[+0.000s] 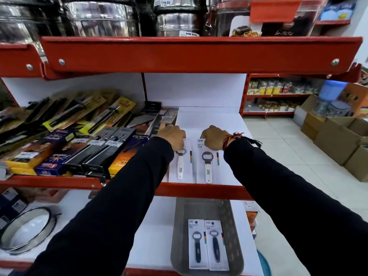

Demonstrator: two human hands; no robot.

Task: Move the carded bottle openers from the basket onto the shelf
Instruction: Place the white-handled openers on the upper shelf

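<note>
Two white-handled carded bottle openers lie side by side on the white middle shelf (225, 120): a left card (180, 166) and a right card (208, 166). My left hand (172, 136) rests fingers-down on the top of the left card, and my right hand (214, 137) on the top of the right card. Whether each hand pinches its card or only presses on it is hidden. Below, a grey basket (179, 232) on the lower shelf holds two dark-handled carded bottle openers (207, 243) lying flat next to each other.
Boxed knives and graters (79, 140) crowd the shelf's left half, right beside my left hand. A red shelf lip (199, 54) overhangs above, with steel pots on top. A round sieve (27, 230) lies lower left. Cardboard boxes (336, 136) stand on the tiled floor at right.
</note>
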